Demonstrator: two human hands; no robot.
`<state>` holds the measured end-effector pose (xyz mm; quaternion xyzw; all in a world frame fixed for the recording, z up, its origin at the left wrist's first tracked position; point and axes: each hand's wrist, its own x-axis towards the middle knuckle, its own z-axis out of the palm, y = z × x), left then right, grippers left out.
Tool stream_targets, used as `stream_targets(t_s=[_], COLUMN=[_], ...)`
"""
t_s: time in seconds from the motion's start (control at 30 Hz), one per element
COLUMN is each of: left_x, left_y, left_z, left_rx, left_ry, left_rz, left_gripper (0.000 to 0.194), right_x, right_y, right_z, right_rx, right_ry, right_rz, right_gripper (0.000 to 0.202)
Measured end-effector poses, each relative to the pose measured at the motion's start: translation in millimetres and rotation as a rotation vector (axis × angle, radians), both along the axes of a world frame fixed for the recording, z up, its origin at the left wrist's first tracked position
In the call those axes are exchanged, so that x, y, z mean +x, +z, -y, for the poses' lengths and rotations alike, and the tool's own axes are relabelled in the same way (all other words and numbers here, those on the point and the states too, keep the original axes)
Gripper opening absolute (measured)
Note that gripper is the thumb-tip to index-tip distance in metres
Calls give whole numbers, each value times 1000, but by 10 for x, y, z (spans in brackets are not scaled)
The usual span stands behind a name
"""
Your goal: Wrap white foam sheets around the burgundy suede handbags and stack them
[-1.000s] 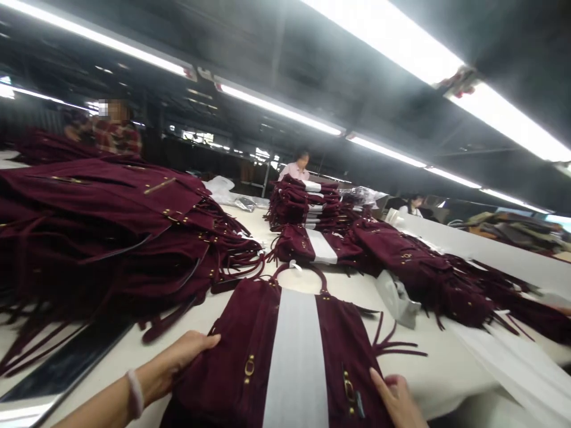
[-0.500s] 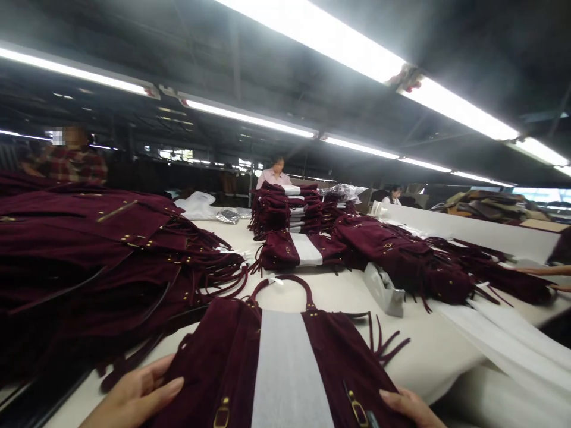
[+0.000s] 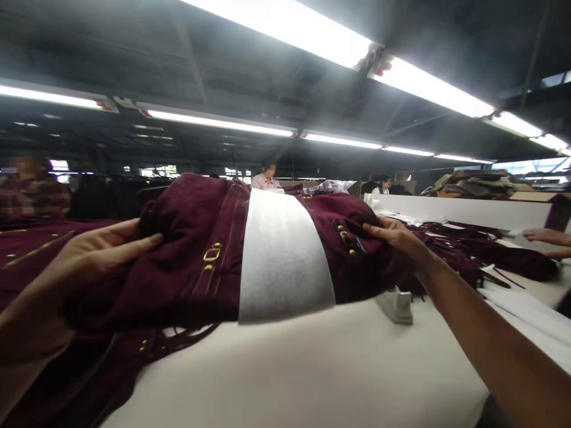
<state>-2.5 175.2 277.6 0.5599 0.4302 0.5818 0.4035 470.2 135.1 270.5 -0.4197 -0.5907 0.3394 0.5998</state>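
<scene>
1. Currently, I see the left hand (image 3: 104, 249) closed in a pinch on one end of the burgundy bag (image 3: 187, 255); the right hand (image 3: 395, 233) is clamped on the other end.
2. The bag hangs above the pale table (image 3: 312, 362), bare surface showing in front, with a grey dispenser (image 3: 398, 306) at right.
3. Its long axis runs left to right, buckled side facing me, white band (image 3: 285, 261) across the middle.

Left fingers (image 3: 127, 249) partly hidden, apparently behind bag (image 3: 182, 261).
</scene>
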Motion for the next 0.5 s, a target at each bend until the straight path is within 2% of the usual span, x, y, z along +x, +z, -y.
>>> stream_targets(t_s=[0.07,0.1,0.13,0.2,0.27,0.33,0.4,0.5], left_x=[235,348,457,667,869,1059,1219,1354], left_y=[133,135,94,-96,-398,-777,-1197,-1816], left_z=[-412,-643,-889,-1411,-1919,-2359,-2703,-3058], left_rx=[63,91,111,88,26,-40,-117,-258], left_ry=[-100,-141,-163,-193,-200,-191,-168,-113], left_rz=[7,30,75,182,263,294,302,303], left_gripper=[60,58,57,53,45,38,33,25], right_x=[143,221,300,457,594,701,780,884], right_y=[173,223,248,219,90,-135,-451,-1033], right_z=[-532,-796,-1057,-1564,-2039,-2466,-2836,-3270], right_rx=[29,29,24,-3,-43,-94,-157,-282], right_ry=[-14,-23,-42,-124,-285,-448,-543,-598], right_rz=[52,77,102,183,374,607,780,911], right_gripper=[51,51,51,47,41,37,32,27])
